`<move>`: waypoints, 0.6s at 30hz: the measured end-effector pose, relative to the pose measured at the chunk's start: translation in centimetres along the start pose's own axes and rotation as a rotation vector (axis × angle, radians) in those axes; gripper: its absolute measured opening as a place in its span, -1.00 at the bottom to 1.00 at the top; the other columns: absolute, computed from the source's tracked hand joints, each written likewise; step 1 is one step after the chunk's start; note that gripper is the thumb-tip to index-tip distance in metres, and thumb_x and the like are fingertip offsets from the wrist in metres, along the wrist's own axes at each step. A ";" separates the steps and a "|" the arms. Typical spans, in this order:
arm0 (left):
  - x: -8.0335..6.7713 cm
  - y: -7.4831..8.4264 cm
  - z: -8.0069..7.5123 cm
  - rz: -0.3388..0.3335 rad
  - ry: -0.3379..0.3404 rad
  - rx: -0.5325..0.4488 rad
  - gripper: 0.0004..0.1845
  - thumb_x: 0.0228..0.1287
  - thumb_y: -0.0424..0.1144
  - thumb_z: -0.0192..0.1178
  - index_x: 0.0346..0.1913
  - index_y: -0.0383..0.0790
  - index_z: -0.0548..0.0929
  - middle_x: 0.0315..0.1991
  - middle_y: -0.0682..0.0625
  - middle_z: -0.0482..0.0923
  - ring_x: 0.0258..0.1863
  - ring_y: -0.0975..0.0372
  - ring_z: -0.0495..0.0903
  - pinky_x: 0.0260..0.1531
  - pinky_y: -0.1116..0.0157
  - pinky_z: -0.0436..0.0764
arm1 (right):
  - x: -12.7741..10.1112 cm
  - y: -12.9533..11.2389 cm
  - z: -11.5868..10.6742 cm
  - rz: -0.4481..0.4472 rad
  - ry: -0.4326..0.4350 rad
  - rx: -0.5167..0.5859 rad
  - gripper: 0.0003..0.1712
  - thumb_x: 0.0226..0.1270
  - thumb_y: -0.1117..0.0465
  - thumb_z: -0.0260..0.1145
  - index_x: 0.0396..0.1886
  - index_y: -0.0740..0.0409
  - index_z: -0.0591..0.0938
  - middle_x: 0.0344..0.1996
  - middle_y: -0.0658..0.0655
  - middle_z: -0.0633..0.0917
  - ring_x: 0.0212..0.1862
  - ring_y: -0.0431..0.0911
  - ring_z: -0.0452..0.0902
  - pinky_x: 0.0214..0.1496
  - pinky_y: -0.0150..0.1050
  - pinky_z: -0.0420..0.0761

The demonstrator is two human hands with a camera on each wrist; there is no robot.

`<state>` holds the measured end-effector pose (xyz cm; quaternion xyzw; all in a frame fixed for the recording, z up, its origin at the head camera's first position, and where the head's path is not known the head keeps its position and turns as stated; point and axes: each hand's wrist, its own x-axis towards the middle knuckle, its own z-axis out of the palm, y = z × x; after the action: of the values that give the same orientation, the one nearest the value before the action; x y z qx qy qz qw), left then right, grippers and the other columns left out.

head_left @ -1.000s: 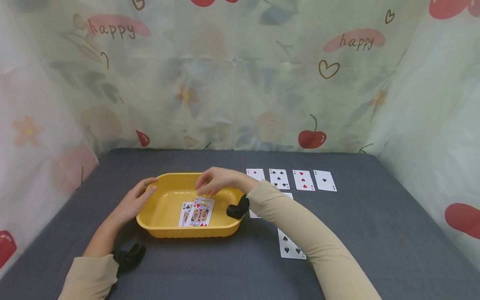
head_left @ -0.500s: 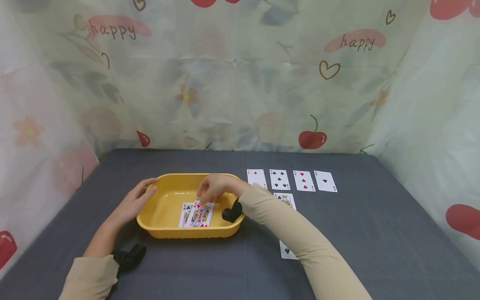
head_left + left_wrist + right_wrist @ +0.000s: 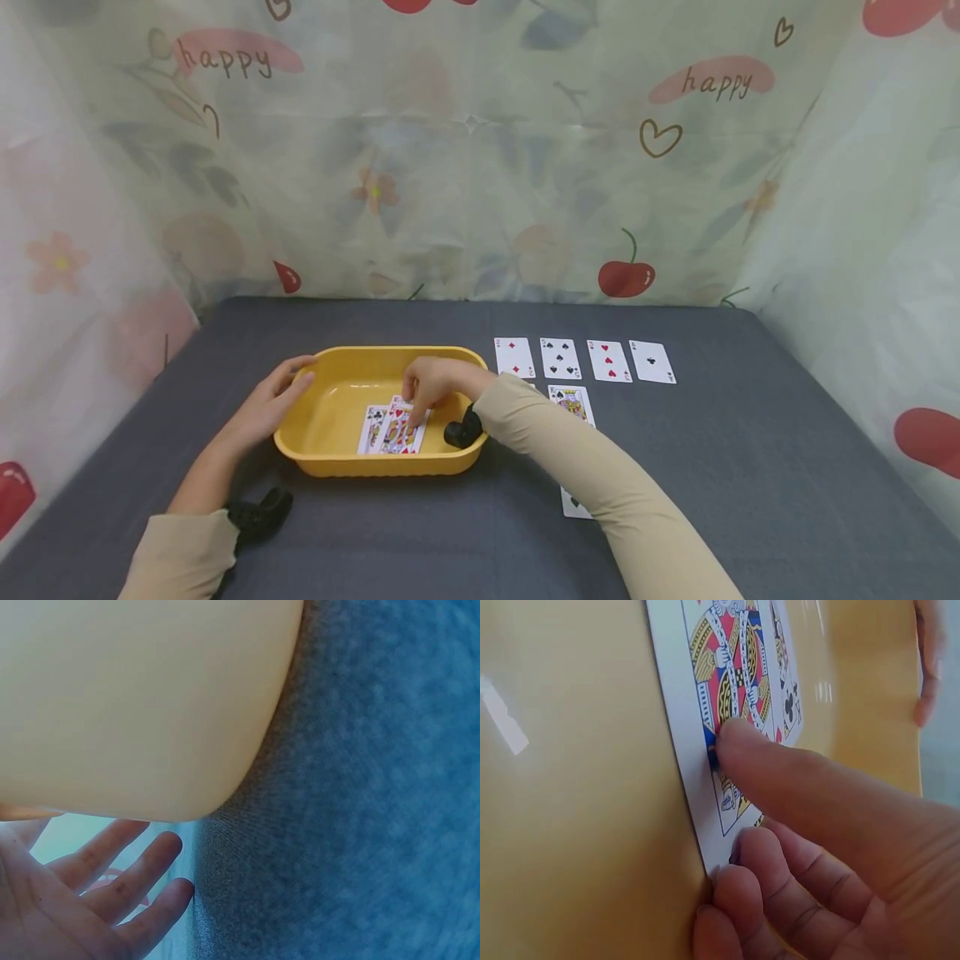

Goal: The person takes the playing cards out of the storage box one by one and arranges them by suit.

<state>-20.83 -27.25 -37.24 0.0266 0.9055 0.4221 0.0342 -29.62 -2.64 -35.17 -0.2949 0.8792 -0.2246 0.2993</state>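
A yellow tray (image 3: 330, 467) stands on the dark cloth. My left hand (image 3: 262, 404) rests at its left rim, thumb over the edge; in the left wrist view its other fingers (image 3: 135, 885) stretch out loosely beyond the wall. Inside lie overlapping playing cards: the king of clubs (image 3: 371, 427) at left, the king of hearts (image 3: 393, 433) on top, and another card's edge showing behind it. My right hand (image 3: 435, 379) is in the tray over them. Its thumb (image 3: 757, 754) presses the king of hearts' face while the other fingers curl at that card's end.
To the right, a row holds the two of diamonds (image 3: 514, 357), five of spades (image 3: 560, 358), three of hearts (image 3: 609, 360) and ace of clubs (image 3: 652, 362). The king of spades (image 3: 570, 400) and a spade card (image 3: 576, 505) lie partly under the right sleeve (image 3: 600, 467).
My right hand has come down from above the cards' far edge, its thumb now onto the king of hearts. The left hand and tray have stayed put.
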 end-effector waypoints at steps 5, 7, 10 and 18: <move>0.0 0.0 0.0 0.001 -0.002 -0.001 -0.35 0.44 0.14 -0.24 0.41 -0.20 0.09 0.25 -0.39 0.25 0.10 -0.10 0.40 -0.04 0.12 0.49 | -0.2 -0.1 0.0 0.015 -0.009 -0.013 -0.73 -0.06 0.30 0.50 -0.40 0.20 0.56 -0.61 -0.06 0.42 -0.58 -0.25 0.28 -0.50 -0.46 0.30; 0.0 0.0 0.0 0.002 -0.001 -0.003 -0.35 0.44 0.13 -0.24 0.41 -0.20 0.09 0.24 -0.39 0.25 0.10 -0.10 0.41 -0.05 0.13 0.49 | -0.1 0.0 0.0 0.016 -0.018 -0.018 -0.75 -0.06 0.29 0.50 -0.44 0.17 0.56 -0.61 -0.07 0.43 -0.59 -0.25 0.28 -0.51 -0.47 0.30; 0.0 0.0 0.0 -0.002 0.000 -0.004 -0.35 0.44 0.13 -0.23 0.41 -0.20 0.09 0.24 -0.39 0.25 0.09 -0.10 0.41 -0.06 0.14 0.50 | 0.0 0.1 0.0 0.007 -0.032 -0.018 -0.76 -0.05 0.27 0.50 -0.47 0.15 0.55 -0.60 -0.06 0.44 -0.57 -0.25 0.29 -0.50 -0.45 0.30; 0.1 0.1 0.1 -0.024 0.003 -0.004 -0.35 0.43 0.15 -0.23 0.41 -0.18 0.09 0.26 -0.38 0.25 0.14 -0.11 0.38 -0.02 0.08 0.46 | -0.3 -0.2 -1.3 -0.059 -0.081 0.100 -0.82 0.11 0.30 0.37 -0.34 0.19 0.53 -0.49 -0.02 0.56 -0.53 -0.24 0.43 -0.41 -0.44 0.45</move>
<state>-20.91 -27.12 -37.26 0.0150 0.9050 0.4234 0.0383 -30.20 -2.26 -34.02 -0.3144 0.8450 -0.2648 0.3422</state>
